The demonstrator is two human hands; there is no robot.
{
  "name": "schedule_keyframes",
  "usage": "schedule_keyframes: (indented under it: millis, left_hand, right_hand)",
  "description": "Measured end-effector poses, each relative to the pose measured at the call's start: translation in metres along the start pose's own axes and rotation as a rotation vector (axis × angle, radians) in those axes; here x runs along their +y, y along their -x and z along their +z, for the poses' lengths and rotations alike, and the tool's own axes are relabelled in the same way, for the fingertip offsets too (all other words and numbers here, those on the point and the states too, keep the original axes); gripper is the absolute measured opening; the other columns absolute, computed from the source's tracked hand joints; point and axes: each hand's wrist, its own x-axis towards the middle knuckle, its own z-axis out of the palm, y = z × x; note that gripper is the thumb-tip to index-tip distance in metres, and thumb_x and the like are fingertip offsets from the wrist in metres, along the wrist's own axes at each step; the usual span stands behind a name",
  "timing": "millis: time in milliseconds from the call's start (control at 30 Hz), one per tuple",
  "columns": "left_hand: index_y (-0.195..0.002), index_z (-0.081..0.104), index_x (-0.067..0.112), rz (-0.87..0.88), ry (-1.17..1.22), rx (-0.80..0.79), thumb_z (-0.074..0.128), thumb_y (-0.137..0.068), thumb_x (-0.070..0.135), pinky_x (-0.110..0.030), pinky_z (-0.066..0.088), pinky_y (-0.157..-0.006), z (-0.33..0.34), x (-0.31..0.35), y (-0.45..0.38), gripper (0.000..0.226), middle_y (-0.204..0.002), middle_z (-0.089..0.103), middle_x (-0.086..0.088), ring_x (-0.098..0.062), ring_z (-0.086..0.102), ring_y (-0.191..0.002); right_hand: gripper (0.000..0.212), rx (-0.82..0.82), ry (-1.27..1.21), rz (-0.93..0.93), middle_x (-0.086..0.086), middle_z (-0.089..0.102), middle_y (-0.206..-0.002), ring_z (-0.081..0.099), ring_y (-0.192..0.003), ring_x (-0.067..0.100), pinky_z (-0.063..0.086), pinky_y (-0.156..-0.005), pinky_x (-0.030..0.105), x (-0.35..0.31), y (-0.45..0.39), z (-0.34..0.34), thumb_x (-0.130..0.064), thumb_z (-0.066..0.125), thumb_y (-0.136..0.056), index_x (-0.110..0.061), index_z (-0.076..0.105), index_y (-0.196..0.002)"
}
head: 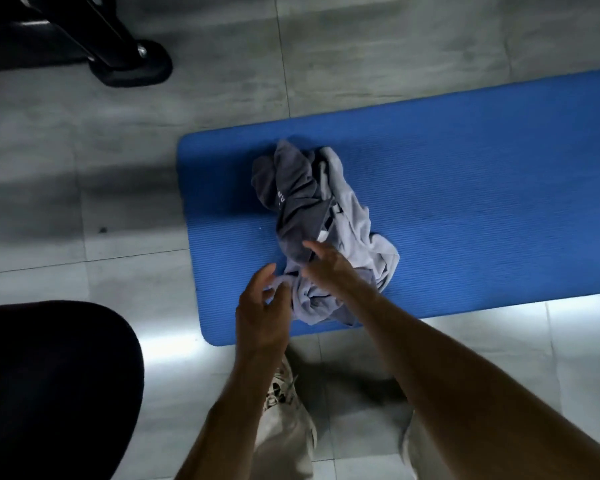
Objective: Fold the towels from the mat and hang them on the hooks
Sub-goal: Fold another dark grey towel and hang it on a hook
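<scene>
Nothing is folded yet: the crumpled towels (321,223) (near the mat's (465,174) left edge) are pinched by the left hand (262,311), while the right hand (329,268) is held over them with spread fingers

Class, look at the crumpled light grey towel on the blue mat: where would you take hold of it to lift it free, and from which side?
Grip the light grey towel at its near bunched end, where the left hand already pinches an edge. Come from the near side of the blue mat: the dark grey towel overlaps its far part, so the near end looks freest.
</scene>
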Motion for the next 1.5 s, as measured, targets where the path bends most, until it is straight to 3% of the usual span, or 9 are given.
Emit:
schedule_keyframes:
  millis: [167,333,500,600,767,1000,1167,1400,1500]
  left_hand:
    - [-0.131,0.054,0.019,-0.026,0.013,-0.021,0.056,-0.095,0.015,-0.025,0.041,-0.089,-0.015,-0.036,0.002,0.037,-0.118,0.057,0.001,-0.014,0.055,-0.109]
    - [-0.128,0.055,0.019,-0.011,0.03,0.056,0.058,-0.094,0.015,-0.019,0.044,-0.081,-0.024,-0.033,0.031,0.034,-0.11,0.06,0.001,-0.013,0.058,-0.102]
    - [-0.109,0.063,0.033,-0.037,0.205,0.093,0.061,-0.069,0.04,-0.021,0.051,-0.08,-0.018,0.018,0.083,0.041,-0.096,0.067,0.013,0.003,0.064,-0.088]
    - [-0.095,0.064,0.05,-0.019,0.26,0.089,0.065,-0.062,0.046,-0.005,0.047,-0.072,-0.025,0.062,0.113,0.033,-0.091,0.071,0.017,0.007,0.064,-0.087]
    - [-0.104,0.061,0.02,0.108,0.273,0.099,0.063,-0.081,-0.015,-0.003,0.046,-0.074,-0.051,0.163,0.187,0.042,-0.104,0.066,-0.018,0.002,0.064,-0.087]
    - [-0.118,0.058,0.028,0.332,0.252,0.098,0.061,-0.091,0.009,-0.038,0.047,-0.1,-0.079,0.295,0.315,0.033,-0.121,0.063,0.003,-0.014,0.059,-0.114]
    - [-0.115,0.056,0.038,0.457,0.286,0.111,0.067,-0.085,0.005,-0.014,0.048,-0.082,-0.101,0.364,0.396,0.046,-0.109,0.067,0.016,0.0,0.062,-0.101]
    - [-0.089,0.064,0.018,0.559,0.348,0.096,0.071,-0.083,0.027,-0.029,0.049,-0.061,-0.124,0.427,0.471,0.013,-0.074,0.069,0.001,-0.014,0.065,-0.069]
    - [-0.072,0.057,0.01,0.548,0.387,0.028,0.062,-0.086,0.044,-0.034,0.042,-0.061,-0.135,0.439,0.495,0.037,-0.064,0.057,-0.014,-0.017,0.055,-0.063]
  right_hand:
    - [0.054,0.081,-0.115,0.033,0.003,0.034,-0.151,0.039,-0.136,0.026,0.036,-0.111,0.038,0.013,-0.042,0.026,-0.015,0.051,-0.088,-0.02,0.047,-0.142]
    - [0.046,0.021,-0.456,-0.062,0.002,0.06,-0.104,0.056,-0.084,0.008,0.046,-0.069,0.013,-0.001,0.009,0.014,0.012,0.041,-0.089,-0.016,0.062,-0.119]
    - [0.05,-0.155,-0.931,-0.089,0.007,0.069,-0.091,0.061,-0.084,0.02,0.051,-0.066,0.018,-0.046,0.129,-0.058,0.023,0.042,-0.082,-0.009,0.069,-0.108]
    - [0.039,-0.092,-0.935,-0.234,0.008,0.075,-0.091,0.07,-0.086,0.015,0.052,-0.072,0.018,-0.081,0.208,-0.112,0.025,0.05,-0.078,0.002,0.071,-0.101]
    - [0.029,-0.045,-0.991,-0.429,0.015,0.073,-0.102,0.069,-0.1,0.023,0.053,-0.081,0.024,-0.146,0.33,-0.202,0.008,0.066,-0.07,0.001,0.075,-0.096]
    - [0.043,-0.163,-0.925,-0.697,0.015,0.069,-0.103,0.061,-0.1,0.025,0.047,-0.095,0.029,-0.223,0.491,-0.301,-0.012,0.076,-0.067,-0.007,0.073,-0.11]
    - [0.049,-0.302,-0.905,-0.891,0.011,0.067,-0.095,0.063,-0.095,0.017,0.051,-0.093,0.037,-0.271,0.589,-0.363,0.006,0.063,-0.072,-0.006,0.067,-0.119]
    - [0.051,-0.35,-0.769,-1.087,0.01,0.065,-0.089,0.062,-0.084,0.015,0.053,-0.075,0.026,-0.298,0.681,-0.407,0.012,0.049,-0.078,-0.005,0.059,-0.126]
    - [0.049,-0.287,-0.769,-1.145,0.007,0.068,-0.092,0.062,-0.088,0.013,0.051,-0.081,0.027,-0.298,0.709,-0.414,0.011,0.05,-0.078,-0.006,0.061,-0.123]
